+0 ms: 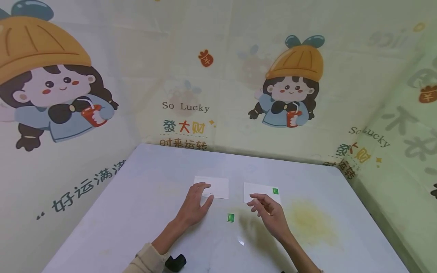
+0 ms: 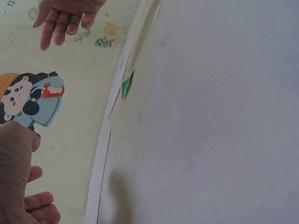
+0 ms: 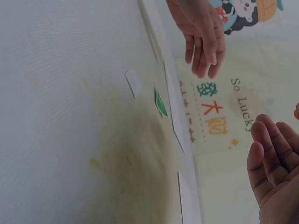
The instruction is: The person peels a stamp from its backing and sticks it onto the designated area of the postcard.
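In the head view my left hand [image 1: 194,206] hovers over the near left part of a white paper rectangle [image 1: 220,187], an envelope or card. Its fingers are loosely bent and hold nothing. My right hand [image 1: 271,218] is held above the near edge of a second such rectangle [image 1: 259,188], which has a green stamp [image 1: 275,191] at its upper right corner. Those fingers also hang relaxed, with nothing between them. Between the hands, nearer me, a loose green stamp [image 1: 230,217] lies on the table. The right wrist view shows this stamp [image 3: 160,103] with its edges lifted.
A small white scrap [image 1: 241,241] lies on the white table [image 1: 136,212] in front of the loose stamp. To the right is a yellowish stain [image 1: 312,220]. A black device [image 1: 175,262] sits by my left cuff. Printed cloth walls [image 1: 232,94] stand behind and beside the table.
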Available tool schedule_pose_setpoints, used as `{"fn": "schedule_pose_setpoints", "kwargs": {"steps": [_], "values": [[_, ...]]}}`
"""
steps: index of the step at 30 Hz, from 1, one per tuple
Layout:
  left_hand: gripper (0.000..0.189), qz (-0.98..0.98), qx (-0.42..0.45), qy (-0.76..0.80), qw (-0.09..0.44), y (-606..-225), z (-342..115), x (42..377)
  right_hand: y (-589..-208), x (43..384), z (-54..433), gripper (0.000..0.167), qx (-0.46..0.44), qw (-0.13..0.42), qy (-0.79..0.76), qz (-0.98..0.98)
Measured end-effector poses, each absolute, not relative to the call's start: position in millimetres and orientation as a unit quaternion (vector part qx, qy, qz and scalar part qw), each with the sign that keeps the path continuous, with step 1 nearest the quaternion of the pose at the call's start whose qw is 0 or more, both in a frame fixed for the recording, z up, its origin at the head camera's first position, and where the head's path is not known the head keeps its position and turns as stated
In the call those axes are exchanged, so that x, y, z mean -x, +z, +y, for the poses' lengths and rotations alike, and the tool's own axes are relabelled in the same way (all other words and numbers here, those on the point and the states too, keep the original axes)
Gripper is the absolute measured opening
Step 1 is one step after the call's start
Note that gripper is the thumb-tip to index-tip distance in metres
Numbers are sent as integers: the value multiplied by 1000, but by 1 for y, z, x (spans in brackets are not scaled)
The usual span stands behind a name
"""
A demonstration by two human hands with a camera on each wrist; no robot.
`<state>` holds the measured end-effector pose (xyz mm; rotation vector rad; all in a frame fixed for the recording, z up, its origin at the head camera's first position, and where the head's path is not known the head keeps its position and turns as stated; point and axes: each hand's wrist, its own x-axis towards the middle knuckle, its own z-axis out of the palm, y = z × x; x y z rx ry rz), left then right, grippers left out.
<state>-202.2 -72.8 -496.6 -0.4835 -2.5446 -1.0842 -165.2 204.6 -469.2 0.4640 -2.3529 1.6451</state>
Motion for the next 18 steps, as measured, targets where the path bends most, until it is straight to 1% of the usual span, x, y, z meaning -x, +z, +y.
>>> {"fn": "schedule_pose_setpoints", "kwargs": {"steps": [14, 18], "values": [[41, -900, 147, -372, 173, -502, -97, 203, -469, 167, 193, 17, -158, 116, 547, -814], [41, -902, 143, -367, 178, -503, -103, 205, -471, 168, 192, 16, -171, 123, 533, -819]]}}
